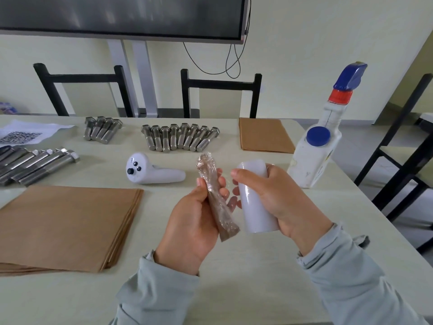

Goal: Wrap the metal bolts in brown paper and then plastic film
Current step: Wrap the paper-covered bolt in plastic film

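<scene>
On the left of the pale table [234, 277] lies a flat stack of brown paper sheets [70, 226], with long steel bolts [35, 164] lined up behind it and shorter steel hex bolts [180, 137] in rows further back. The left hand [194, 221] grips a bolt bundle wrapped in brown paper and glossy clear film [216, 195], held upright above the table. Just beside it, the right hand [278, 198] curls around a white roll of plastic film [256, 195]; a thin sheet seems to bridge the two. To finish this wrap well, I judge the film should stay taut while the bundle turns, then be torn cleanly and its loose edge smoothed down.
</scene>
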`<state>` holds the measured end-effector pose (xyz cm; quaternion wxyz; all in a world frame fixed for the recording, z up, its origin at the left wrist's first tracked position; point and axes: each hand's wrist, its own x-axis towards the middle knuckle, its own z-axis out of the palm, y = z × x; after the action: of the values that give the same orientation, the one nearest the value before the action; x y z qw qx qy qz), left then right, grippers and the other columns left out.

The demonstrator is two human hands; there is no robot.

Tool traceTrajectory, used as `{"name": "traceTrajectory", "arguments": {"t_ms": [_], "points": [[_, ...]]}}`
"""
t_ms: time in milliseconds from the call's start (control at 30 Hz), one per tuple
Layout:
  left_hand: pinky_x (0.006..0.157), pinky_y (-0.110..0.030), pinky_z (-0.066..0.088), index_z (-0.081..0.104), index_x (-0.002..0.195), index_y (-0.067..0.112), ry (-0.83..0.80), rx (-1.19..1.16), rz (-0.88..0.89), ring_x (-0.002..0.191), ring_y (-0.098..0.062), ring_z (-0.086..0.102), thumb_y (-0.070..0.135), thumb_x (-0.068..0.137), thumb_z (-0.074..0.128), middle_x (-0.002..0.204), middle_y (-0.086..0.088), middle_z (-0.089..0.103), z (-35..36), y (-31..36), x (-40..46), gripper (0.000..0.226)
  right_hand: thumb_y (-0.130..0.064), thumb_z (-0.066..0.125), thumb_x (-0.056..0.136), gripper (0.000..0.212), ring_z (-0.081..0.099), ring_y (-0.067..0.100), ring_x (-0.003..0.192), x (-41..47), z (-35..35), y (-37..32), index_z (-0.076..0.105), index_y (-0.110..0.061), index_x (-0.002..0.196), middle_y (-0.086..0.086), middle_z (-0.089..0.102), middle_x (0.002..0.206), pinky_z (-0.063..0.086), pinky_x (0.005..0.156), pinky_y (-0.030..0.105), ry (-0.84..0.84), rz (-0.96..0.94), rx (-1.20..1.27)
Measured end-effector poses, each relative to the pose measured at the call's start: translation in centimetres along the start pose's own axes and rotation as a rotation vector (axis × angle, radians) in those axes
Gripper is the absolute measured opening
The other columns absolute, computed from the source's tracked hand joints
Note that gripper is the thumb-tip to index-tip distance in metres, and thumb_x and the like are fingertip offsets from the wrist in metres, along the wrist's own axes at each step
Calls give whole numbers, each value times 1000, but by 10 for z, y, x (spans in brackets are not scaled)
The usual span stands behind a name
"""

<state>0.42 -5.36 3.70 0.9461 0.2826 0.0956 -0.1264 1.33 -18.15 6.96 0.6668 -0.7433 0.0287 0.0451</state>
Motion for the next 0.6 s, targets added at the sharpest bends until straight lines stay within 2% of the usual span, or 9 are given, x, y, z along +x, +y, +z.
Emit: {"name": "traceTrajectory", "arguments": {"t_ms": [67, 133, 233, 267, 333, 433, 500, 600], "points": [[71, -32, 46, 65, 99, 16, 19, 52, -25, 57, -8, 61, 32, 101, 31, 70, 5, 65, -2, 0, 2, 37, -32, 75, 74, 24, 64, 15, 55, -1, -3, 1, 67, -11, 83, 4, 71, 66, 54, 52, 26, -25, 62, 54], [65, -31, 41, 63, 99, 17, 48, 78, -45, 58, -8, 63, 36, 101, 30, 73, 6, 68, -6, -1, 4, 38, -32, 75, 73, 31, 67, 20, 59, -2, -5, 0, 67, -7, 90, 7, 73, 73, 57, 56, 30, -52, 123, 105], [63, -29, 41, 59, 99, 14, 46, 80, -58, 63, -11, 61, 44, 97, 39, 78, -1, 68, -8, 0, 3, 36, -32, 75, 75, 33, 67, 20, 58, -3, -4, 0, 66, -6, 91, 6, 71, 69, 57, 54, 30, -70, 153, 124], [64, -29, 42, 59, 97, 14, 51, 90, -62, 66, -13, 60, 42, 93, 48, 79, -3, 67, -8, -1, 3, 30, -33, 74, 75, 33, 67, 20, 58, -3, -4, 1, 66, -6, 91, 5, 71, 70, 57, 55, 30, -69, 160, 132], [65, -27, 45, 64, 91, 12, 69, 109, -51, 62, -13, 56, 25, 78, 64, 74, -4, 60, -8, -3, 1, 18, -35, 72, 77, 32, 67, 20, 60, -3, -5, 2, 66, -6, 91, 5, 72, 74, 57, 56, 30, -73, 166, 145], [65, -26, 49, 68, 90, 11, 52, 135, 13, 53, -11, 53, 18, 68, 65, 62, 1, 53, -11, -5, -1, 23, -37, 70, 78, 35, 67, 19, 59, -3, -7, 1, 66, -6, 94, 3, 73, 74, 57, 55, 29, -84, 153, 119], [61, -27, 56, 67, 86, 6, 65, 131, 57, 54, -13, 58, 19, 67, 65, 59, -2, 54, -12, -5, -2, 23, -38, 69, 78, 37, 66, 19, 58, -3, -8, 1, 65, -6, 96, 3, 72, 73, 57, 54, 29, -83, 154, 127], [52, -25, 55, 64, 79, -1, 109, 123, 81, 54, -18, 65, 19, 65, 65, 58, -8, 60, -12, -6, -2, 24, -40, 69, 78, 39, 66, 20, 59, 0, -10, 0, 64, -6, 96, 6, 73, 77, 57, 60, 34, -87, 161, 132]]}}
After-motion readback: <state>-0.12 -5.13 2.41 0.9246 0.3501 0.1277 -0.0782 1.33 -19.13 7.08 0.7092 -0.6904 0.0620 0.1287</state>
